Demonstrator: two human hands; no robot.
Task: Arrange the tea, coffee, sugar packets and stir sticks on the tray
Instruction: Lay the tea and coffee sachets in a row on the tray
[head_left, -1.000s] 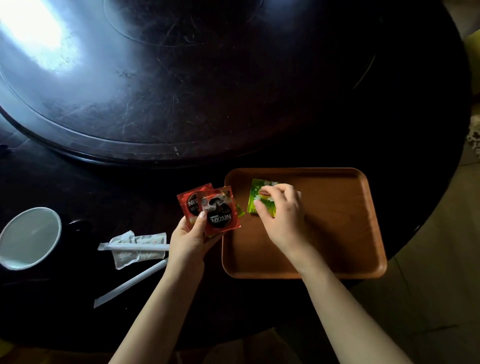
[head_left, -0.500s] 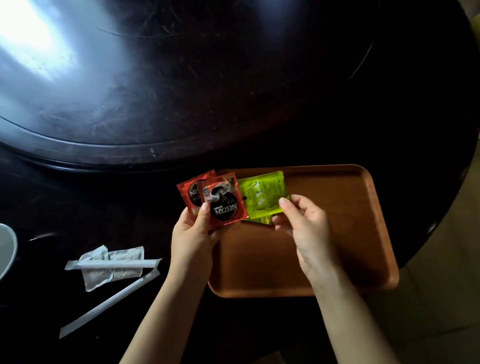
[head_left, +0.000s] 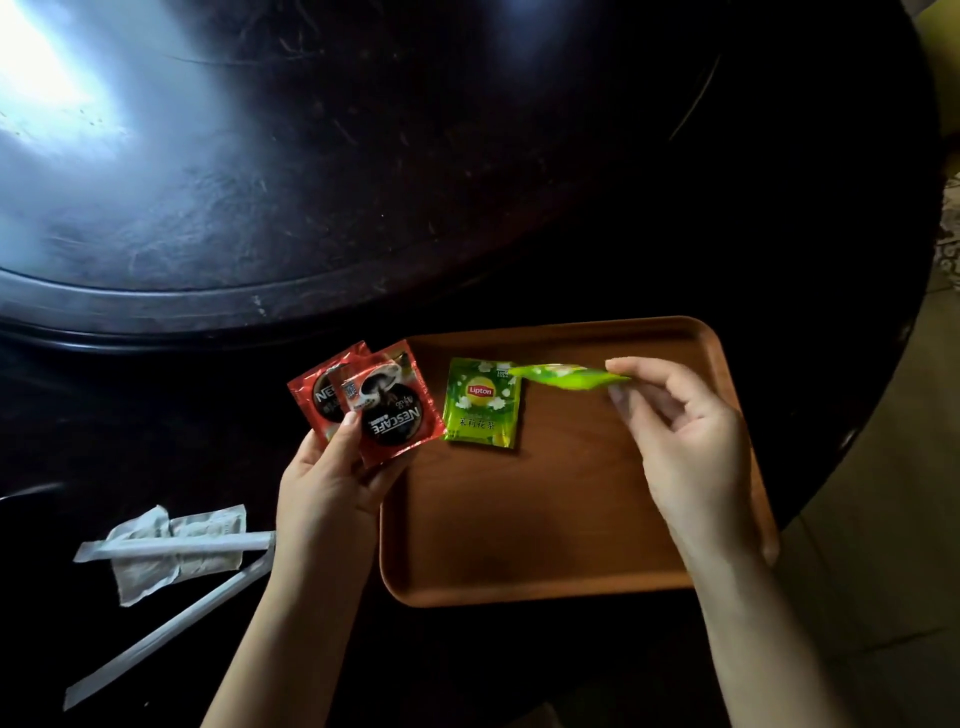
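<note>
Green tea: 1 Lipton tea packet (head_left: 482, 402) is now lying flat in the far-left part of the wooden tray (head_left: 571, 519); half a second ago both green packets were being held together above that spot.
Second tea packet: the right hand (head_left: 685, 441) is carrying the other green packet (head_left: 563, 376) edge-on, just beside and right of the laid one, and is drawing it away to the right.
Right fingers: thumb and fingertip are pinching narrowly on that packet's right end, with the remaining fingers curling loosely.
Left hand: the left hand (head_left: 332, 478) is holding 2 red Nescafe coffee packets (head_left: 374, 402), fanned, over the tray's left rim; they are sitting as they did 1 second ago.
Left fingers: the thumb is pressing on the front packet, and the fingers are closing behind both.
Still on the table: 2 white wrapped stir sticks (head_left: 171, 545) are lying across crumpled white packets (head_left: 176, 551), probably the sugar, well apart from the tray on the dark table (head_left: 467, 182).
Meaning for the task: the tea row is probably starting; the second tea likely goes next to the first, and the coffee, sugar and sticks are still waiting.
</note>
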